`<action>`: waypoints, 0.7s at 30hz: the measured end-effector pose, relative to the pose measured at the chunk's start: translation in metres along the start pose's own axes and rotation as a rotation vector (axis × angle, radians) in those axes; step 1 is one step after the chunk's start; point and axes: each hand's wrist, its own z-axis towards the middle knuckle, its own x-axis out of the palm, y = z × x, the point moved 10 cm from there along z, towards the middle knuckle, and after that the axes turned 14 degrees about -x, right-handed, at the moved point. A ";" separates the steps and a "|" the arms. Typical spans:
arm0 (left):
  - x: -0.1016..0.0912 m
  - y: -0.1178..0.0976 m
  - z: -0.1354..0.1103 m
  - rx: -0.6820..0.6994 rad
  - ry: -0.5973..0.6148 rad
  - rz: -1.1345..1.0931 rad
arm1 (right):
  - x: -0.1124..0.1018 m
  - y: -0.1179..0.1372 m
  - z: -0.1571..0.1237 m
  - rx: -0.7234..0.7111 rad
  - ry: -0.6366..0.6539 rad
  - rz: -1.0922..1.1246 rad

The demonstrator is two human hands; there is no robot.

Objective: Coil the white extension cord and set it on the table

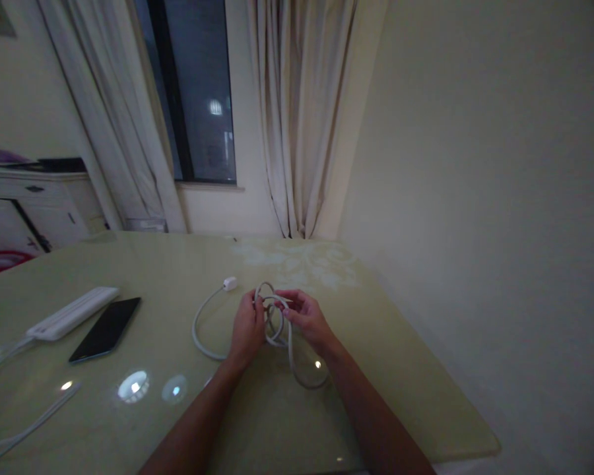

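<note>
Left fingers (259, 311) and right fingers (299, 297) hold a cable (291, 349) (loosely looped).

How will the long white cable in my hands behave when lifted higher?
The long white cable is likely flexible yet springy: it curves in smooth, open loops. Its white blocky end may swing, sitting at the tip of a loose curve.

long pale curtains (301, 112) flank a dark window (198, 86).

I'm looking into a home: curtains (299, 125) flank a window (202, 86), a cabinet (54, 204) stands left, the table (400, 396) bears a floral pattern (327, 270).
</note>
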 end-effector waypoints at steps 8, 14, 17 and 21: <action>-0.037 0.010 0.014 -0.034 -0.304 0.027 | -0.005 -0.015 -0.009 0.162 -0.005 -0.075; -0.064 0.023 0.023 -0.088 -0.430 -0.006 | 0.009 -0.023 -0.020 0.333 0.155 -0.020; -0.087 0.042 0.028 -0.180 -0.563 -0.056 | 0.011 -0.016 -0.023 0.355 0.275 -0.007; -0.105 0.056 0.033 -0.232 -0.642 -0.085 | -0.014 -0.002 -0.009 0.176 0.273 -0.438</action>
